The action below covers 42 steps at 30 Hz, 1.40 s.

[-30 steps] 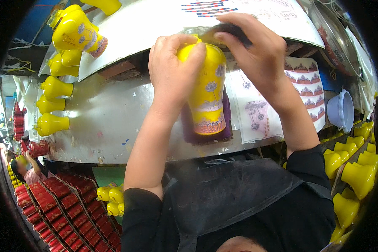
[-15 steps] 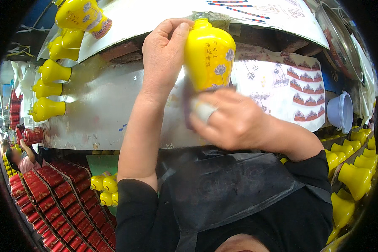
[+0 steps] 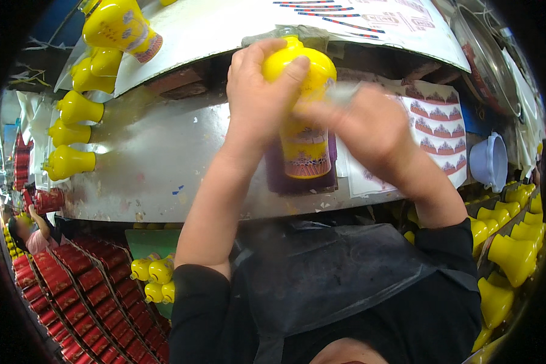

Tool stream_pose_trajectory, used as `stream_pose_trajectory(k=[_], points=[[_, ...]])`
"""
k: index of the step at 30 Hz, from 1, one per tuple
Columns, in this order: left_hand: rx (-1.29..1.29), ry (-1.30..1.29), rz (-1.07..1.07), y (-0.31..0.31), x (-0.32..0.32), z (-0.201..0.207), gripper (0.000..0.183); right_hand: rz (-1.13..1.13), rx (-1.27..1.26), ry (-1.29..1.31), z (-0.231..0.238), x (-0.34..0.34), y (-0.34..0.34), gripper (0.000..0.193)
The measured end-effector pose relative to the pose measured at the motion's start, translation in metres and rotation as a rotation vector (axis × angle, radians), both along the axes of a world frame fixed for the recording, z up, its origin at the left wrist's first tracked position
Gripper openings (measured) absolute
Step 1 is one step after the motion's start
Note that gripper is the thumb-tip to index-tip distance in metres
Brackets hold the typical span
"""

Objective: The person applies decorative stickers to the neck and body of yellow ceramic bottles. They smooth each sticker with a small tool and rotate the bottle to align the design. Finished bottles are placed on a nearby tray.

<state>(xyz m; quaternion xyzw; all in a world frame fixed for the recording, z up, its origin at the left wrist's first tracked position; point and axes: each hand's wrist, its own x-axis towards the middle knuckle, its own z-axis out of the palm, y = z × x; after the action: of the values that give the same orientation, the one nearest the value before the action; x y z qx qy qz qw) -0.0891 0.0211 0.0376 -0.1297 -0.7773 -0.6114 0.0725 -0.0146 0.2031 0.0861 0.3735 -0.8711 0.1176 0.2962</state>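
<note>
A yellow vase-shaped bottle (image 3: pixel 304 136) lies on a purple pad (image 3: pixel 274 173), its neck pointing away from me. Purple flower prints and a patterned band around its base show on the upper side. My left hand (image 3: pixel 258 91) is closed around the neck and shoulder, thumb across the top. Beside the bottle's right side, my right hand (image 3: pixel 376 127) is blurred by motion, with a pale flat piece (image 3: pixel 343 93) at its fingers. The bottle's middle is partly hidden by both hands.
Right of the pad lie printed decal sheets (image 3: pixel 434 130), near a pale blue bucket (image 3: pixel 489 162). A white board (image 3: pixel 224 30) with more decal strips spans the back. Yellow bottles (image 3: pixel 73 162) line the left edge; others (image 3: pixel 512 258) stand low right. Red stacked cylinders (image 3: pixel 91 291) and another person (image 3: pixel 37 233) are at left.
My right hand has swept from the bottle's base up along its right side, uncovering the base band. My left hand has slid right and nearer, with its thumb now over the bottle's shoulder.
</note>
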Motion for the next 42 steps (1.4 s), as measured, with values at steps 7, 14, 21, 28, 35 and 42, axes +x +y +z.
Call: stream_pose_trajectory(k=[7, 14, 21, 28, 35, 42], points=[[0.274, -0.094, -0.023, 0.008, 0.005, -0.018, 0.038, 0.304, -0.170, -0.021, -0.037, 0.020, -0.001, 0.033], [0.449, -0.257, -0.213, -0.002, 0.014, 0.003, 0.052, -0.154, -0.377, 0.195, -0.033, -0.002, 0.008, 0.043], [0.396, -0.216, -0.305, -0.006, 0.015, 0.015, 0.059, 0.150, -0.004, 0.055, -0.037, 0.049, -0.026, 0.027], [0.373, -0.224, -0.318, -0.008, 0.020, 0.018, 0.063, 0.239, 0.254, -0.202, -0.016, 0.055, -0.043, 0.028], [0.496, -0.297, -0.339, -0.008, 0.020, 0.021, 0.065, 0.058, 0.242, -0.152, 0.006, 0.036, -0.041, 0.034], [0.386, -0.180, -0.300, -0.009, 0.018, 0.010, 0.055, 0.186, 0.086, -0.049, -0.003, 0.022, -0.022, 0.040]])
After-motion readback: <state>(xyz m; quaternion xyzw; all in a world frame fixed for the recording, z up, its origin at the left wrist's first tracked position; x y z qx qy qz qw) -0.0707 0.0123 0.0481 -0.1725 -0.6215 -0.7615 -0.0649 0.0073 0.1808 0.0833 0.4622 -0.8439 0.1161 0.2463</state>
